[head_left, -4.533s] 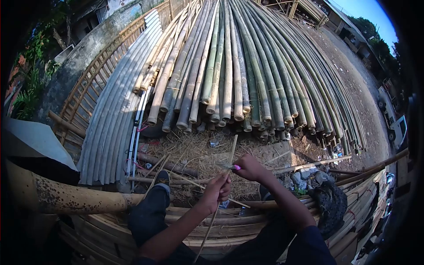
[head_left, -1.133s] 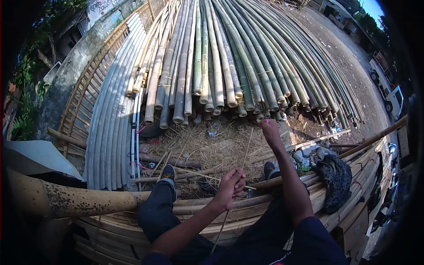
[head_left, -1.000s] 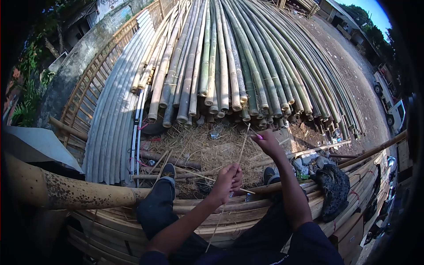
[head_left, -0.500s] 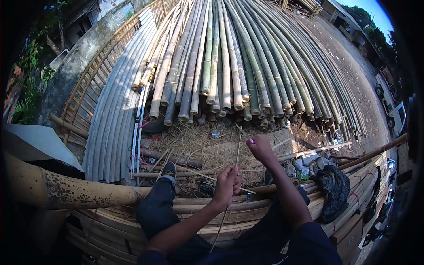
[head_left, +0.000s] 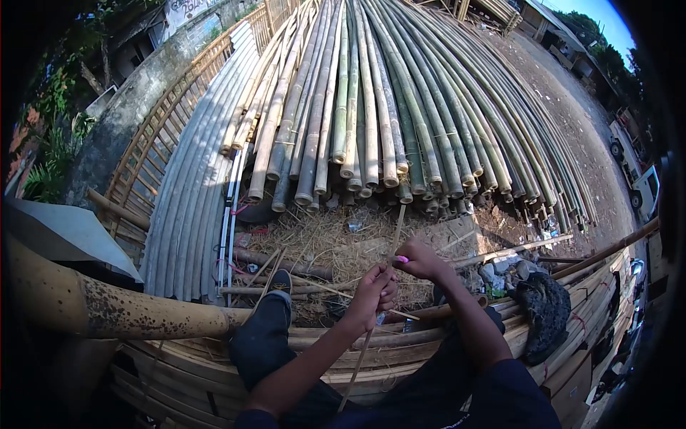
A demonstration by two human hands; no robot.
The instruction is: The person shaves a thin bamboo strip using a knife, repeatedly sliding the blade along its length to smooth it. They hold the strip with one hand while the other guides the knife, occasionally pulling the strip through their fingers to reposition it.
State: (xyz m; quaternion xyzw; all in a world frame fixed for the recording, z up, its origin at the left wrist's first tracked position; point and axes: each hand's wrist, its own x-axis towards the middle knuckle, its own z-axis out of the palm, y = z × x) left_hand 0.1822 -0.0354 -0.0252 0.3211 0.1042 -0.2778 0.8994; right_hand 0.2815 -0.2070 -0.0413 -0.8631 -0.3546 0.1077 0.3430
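A long thin bamboo strip (head_left: 356, 368) rises from my lap, passes through my closed left hand (head_left: 373, 294), and its upper end (head_left: 400, 218) points toward the bamboo pile. Just above and right of the left fist, my right hand (head_left: 423, 259) is closed at the strip. A small pink thing (head_left: 401, 259) shows at its thumb side; whatever else lies in that fist is hidden. Below the hands, a pale thin stick (head_left: 321, 285) slants across the ground.
A large pile of bamboo poles (head_left: 371, 136) spreads ahead. Corrugated sheets (head_left: 189, 214) lie to the left, near a thick spotted bamboo pole (head_left: 136, 314). Straw (head_left: 329, 239) covers the ground. A dark, rough-textured thing (head_left: 539, 314) rests at right on stacked slats (head_left: 597, 304).
My right hand has come down and toward me along the strip, from well above the left hand to right beside it. The left hand still grips the strip. The view has shifted slightly.
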